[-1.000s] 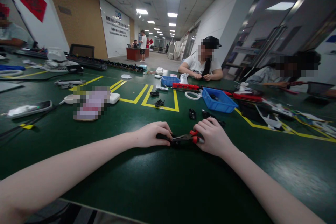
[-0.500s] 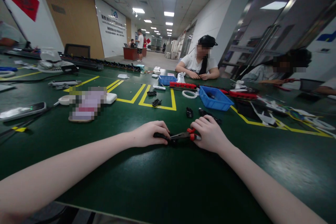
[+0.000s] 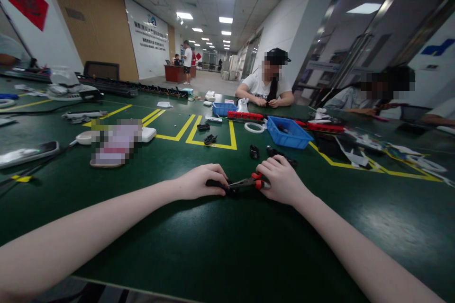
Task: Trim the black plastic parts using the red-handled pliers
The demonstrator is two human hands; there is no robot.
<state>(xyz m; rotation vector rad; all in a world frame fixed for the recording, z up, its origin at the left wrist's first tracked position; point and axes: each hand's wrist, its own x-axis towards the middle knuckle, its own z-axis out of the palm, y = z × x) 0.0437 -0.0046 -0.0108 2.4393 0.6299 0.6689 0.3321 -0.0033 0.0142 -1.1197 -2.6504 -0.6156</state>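
Note:
Red-handled needle-nose pliers (image 3: 246, 182) are gripped by my right hand (image 3: 282, 181), whose fingers wrap round the handles. Their tips point left and meet a small black part (image 3: 215, 183) that my left hand (image 3: 202, 181) pinches just above the green table (image 3: 227, 241). Much of the black part is hidden by my left fingers, so its exact kind cannot be made out. Beyond my right hand lie a small black piece (image 3: 254, 152) and a longer black piece (image 3: 280, 155).
A blue bin (image 3: 289, 132) with dark pieces inside stands past my right hand. Two black pieces (image 3: 210, 139) lie within yellow tape (image 3: 232, 135). To the left are a phone (image 3: 115, 151) and a white case (image 3: 148, 135). A person (image 3: 265, 87) sits across the table.
The whole view has shifted slightly to the left. Both hands keep nearly the same pose, with the pliers' tips still at the black part.

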